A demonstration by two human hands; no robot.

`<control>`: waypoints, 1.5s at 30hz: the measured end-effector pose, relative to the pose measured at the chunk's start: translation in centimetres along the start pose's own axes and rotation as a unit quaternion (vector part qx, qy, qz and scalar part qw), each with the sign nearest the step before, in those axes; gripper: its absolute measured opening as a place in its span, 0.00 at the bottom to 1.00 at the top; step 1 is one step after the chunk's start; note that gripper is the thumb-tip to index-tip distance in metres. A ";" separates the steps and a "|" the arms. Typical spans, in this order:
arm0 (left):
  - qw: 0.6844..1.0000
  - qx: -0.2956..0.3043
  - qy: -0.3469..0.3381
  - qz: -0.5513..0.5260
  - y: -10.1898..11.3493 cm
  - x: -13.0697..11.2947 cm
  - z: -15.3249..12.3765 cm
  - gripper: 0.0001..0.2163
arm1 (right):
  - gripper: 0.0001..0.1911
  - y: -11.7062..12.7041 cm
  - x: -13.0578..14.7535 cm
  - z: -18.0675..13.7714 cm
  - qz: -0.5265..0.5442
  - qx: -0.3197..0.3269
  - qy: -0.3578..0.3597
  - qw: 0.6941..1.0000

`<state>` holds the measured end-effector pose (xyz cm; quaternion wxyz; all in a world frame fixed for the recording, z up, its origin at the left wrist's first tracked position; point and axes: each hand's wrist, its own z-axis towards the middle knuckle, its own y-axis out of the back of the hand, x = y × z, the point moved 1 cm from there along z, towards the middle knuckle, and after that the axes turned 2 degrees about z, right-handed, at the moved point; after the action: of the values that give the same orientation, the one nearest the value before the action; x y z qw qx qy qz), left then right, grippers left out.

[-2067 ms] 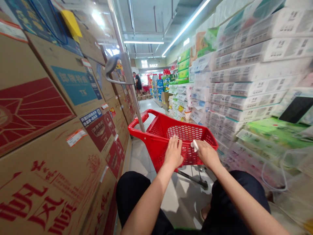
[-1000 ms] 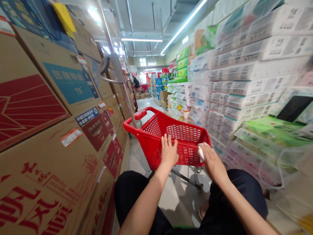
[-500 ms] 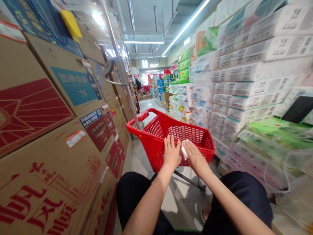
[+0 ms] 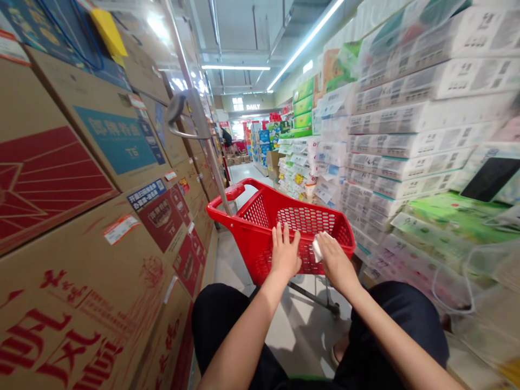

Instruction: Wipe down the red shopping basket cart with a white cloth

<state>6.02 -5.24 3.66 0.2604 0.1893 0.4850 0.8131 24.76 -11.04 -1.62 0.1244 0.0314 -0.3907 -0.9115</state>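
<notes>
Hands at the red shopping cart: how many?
2: the left hand at the near side of the cart, and the right hand, holding a white wipe, farther right along that side.

1 head cam, angled fwd & down over knees (image 4: 219, 311) to cart (image 4: 249, 241) close by, aisle (image 4: 245, 173) in bkgd

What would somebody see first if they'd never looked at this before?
Probably the bright red shopping cart in the middle, with the left hand resting on its near side and the right hand holding a white cloth or tissue against it. Next, maybe the big brown boxes along the left, and the tall stack of white packs on the right.
</notes>
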 end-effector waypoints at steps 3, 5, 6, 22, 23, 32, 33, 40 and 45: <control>1.000 -0.003 0.003 0.002 0.0 0.1 0.0 0.40 | 0.46 -0.6 2.6 2.0 0.009 0.000 0.037 0.999; 1.000 -0.001 0.002 0.004 0.0 0.3 0.0 0.40 | 0.47 -0.5 3.1 2.4 0.019 -0.002 0.055 0.998; 1.000 0.001 0.000 0.005 0.0 0.5 -0.1 0.40 | 0.47 -0.4 2.9 2.2 0.023 0.001 0.061 0.998; 1.000 -0.011 0.000 0.002 -0.5 0.0 0.1 0.40 | 0.49 -0.4 2.2 1.2 0.059 0.007 0.017 0.998; 1.000 -0.010 -0.002 0.004 -0.5 0.0 0.1 0.41 | 0.49 -0.8 3.2 2.0 0.064 0.005 0.027 0.998; 1.000 -0.008 -0.011 -0.005 -0.5 1.0 -0.2 0.39 | 0.43 1.9 -3.2 -2.2 0.065 0.011 -0.025 0.998; 1.000 -0.009 -0.012 -0.006 -0.6 1.0 -0.1 0.39 | 0.40 2.2 -4.3 -2.8 0.061 0.006 -0.050 0.997; 1.000 -0.001 0.005 -0.005 -0.7 -0.3 0.5 0.39 | 0.34 1.8 -4.4 -1.7 -0.021 0.014 -0.088 0.996; 1.000 0.002 0.009 0.003 -0.4 -0.4 0.8 0.39 | 0.35 1.0 -1.1 0.7 -0.022 0.019 -0.051 0.998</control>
<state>6.89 -4.79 3.60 0.2537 0.1836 0.4882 0.8146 25.92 -10.97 -0.49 0.0835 -0.0044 -0.4131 -0.9069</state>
